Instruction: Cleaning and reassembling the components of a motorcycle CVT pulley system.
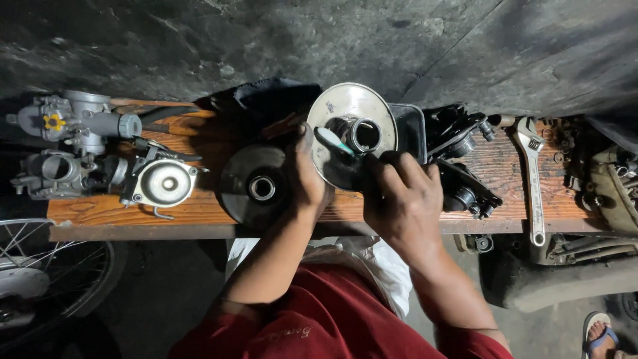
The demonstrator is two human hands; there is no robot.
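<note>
A shiny round metal pulley disc [352,110] with a central hub tube stands tilted on the wooden bench [193,206]. My left hand [307,178] grips its left rim. My right hand [402,193] holds a toothbrush [332,139] with a teal and white handle, its head pressed against the disc's lower face near the hub. A second, dark round disc [256,186] with a centre hole lies flat just left of my left hand.
Carburettors [70,143] and a round metal cover [163,183] lie at the bench's left end. Black engine parts [465,166] and an adjustable wrench [533,176] lie to the right. A black tray [409,129] sits behind the disc. A spoked wheel [40,266] is at lower left.
</note>
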